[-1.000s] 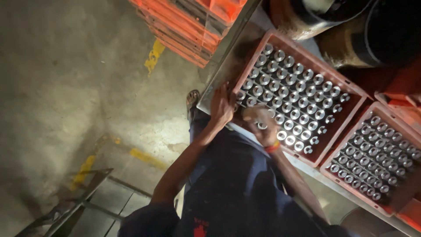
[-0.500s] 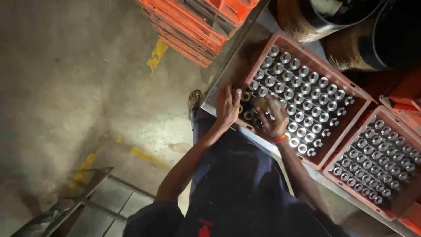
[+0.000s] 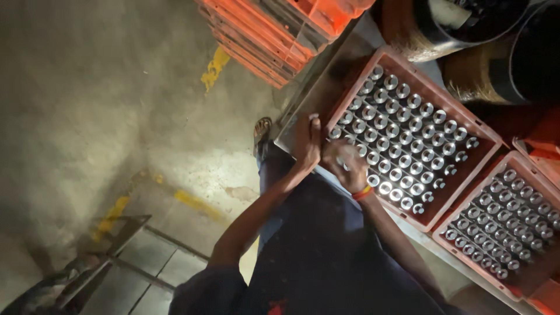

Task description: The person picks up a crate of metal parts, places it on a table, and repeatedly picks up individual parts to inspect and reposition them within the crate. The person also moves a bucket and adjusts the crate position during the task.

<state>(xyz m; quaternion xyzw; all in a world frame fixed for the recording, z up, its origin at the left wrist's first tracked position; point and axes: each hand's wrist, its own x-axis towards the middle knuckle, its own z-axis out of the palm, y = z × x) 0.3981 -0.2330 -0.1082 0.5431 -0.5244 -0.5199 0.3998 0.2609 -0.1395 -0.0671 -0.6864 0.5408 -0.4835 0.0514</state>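
A red plastic crate (image 3: pixel 489 135) holds rows of several shiny round metal parts (image 3: pixel 408 131) standing on end. My left hand (image 3: pixel 306 144) lies at the crate's near left corner, back up and fingers together, with a small glint of metal at the fingertips; what it grips is hidden. My right hand (image 3: pixel 345 164), which has a red band at the wrist, is curled over the near rows right beside the left hand. A metal part shows between its fingers. My dark sleeves and trousers fill the bottom of the view.
A second red crate (image 3: pixel 525 175) of the same parts sits to the right on the same metal bench (image 3: pixel 326 76). Stacked orange crates (image 3: pixel 274 35) stand beyond it, with dark drums (image 3: pixel 466 35) behind. The concrete floor (image 3: pixel 116 105) has yellow marks, and a metal frame (image 3: pixel 116 262) lies at lower left.
Both hands have stayed at the crate's near left corner. The left hand's spread fingers have drawn together, and the right hand has curled tighter over the near rows.
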